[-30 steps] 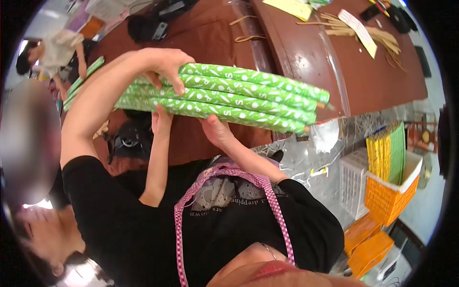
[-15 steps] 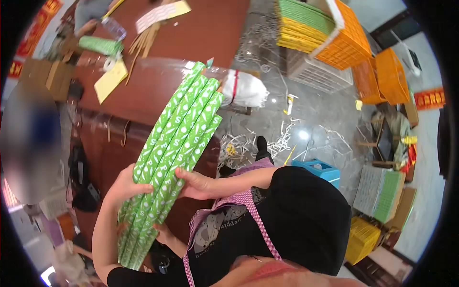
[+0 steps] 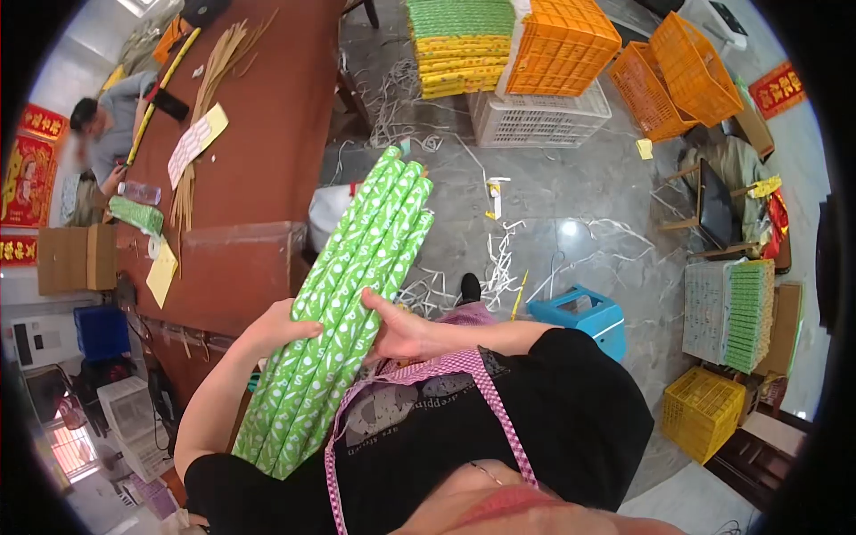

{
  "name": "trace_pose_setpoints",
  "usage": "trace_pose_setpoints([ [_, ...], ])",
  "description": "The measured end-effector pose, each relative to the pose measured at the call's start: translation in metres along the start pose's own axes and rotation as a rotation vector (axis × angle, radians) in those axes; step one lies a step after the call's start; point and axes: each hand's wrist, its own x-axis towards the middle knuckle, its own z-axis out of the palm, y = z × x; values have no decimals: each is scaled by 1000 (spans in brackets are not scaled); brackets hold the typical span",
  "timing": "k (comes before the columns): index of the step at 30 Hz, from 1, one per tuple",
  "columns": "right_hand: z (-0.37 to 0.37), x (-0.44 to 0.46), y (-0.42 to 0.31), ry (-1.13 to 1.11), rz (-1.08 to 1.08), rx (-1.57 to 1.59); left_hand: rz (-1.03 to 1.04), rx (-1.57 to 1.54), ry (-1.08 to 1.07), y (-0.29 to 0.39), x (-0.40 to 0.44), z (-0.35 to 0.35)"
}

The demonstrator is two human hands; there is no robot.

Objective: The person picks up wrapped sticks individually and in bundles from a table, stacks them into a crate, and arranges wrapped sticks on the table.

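A bundle of several long green rolls [image 3: 343, 276] with white patterns lies slanted across my front, its lower end against my body. My left hand [image 3: 276, 328] wraps the bundle from the left side, thumb on top. From the right, my right hand [image 3: 397, 328] grips the same rolls, its thumb on top and its fingers partly hidden beneath. The upper ends of the rolls reach past the edge of the brown table [image 3: 259, 178], over the grey floor.
An orange crate [image 3: 566, 45] and stacked green and yellow rolls [image 3: 459, 53] stand ahead. A blue stool [image 3: 584, 316] is at the right, and white strips [image 3: 499, 259] litter the floor. Another person [image 3: 116, 120] sits beyond the table, holding a yellow roll.
My view and body have turned right, away from the table. The bundle has swung from nearly level to steeply slanted, and the other pair of hands beneath it is gone from view.
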Motion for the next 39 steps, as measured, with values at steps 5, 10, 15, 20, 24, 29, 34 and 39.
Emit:
trace_pose_setpoints([
  [5,-34,-69,-107,81,46,115,-87,-60,-97,73,89,63],
  [10,-44,-109,-184,106,81,131,-60,-183,-166,127,140,99],
  [15,-49,-103,-238,88,12,77,-40,-212,-133,159,184,90],
  [20,-45,-75,-313,154,-29,18,-70,-284,-121,191,246,56],
  [24,-42,-36,-374,197,-34,-2,12,-290,-107,224,294,14],
  [29,-20,-10,-458,237,-139,18,-55,-219,-148,293,364,-33],
  [34,-23,9,-548,256,-229,38,-14,-104,-224,357,457,-71],
  [39,-52,28,-653,175,-326,141,-77,11,-293,436,556,-92],
])
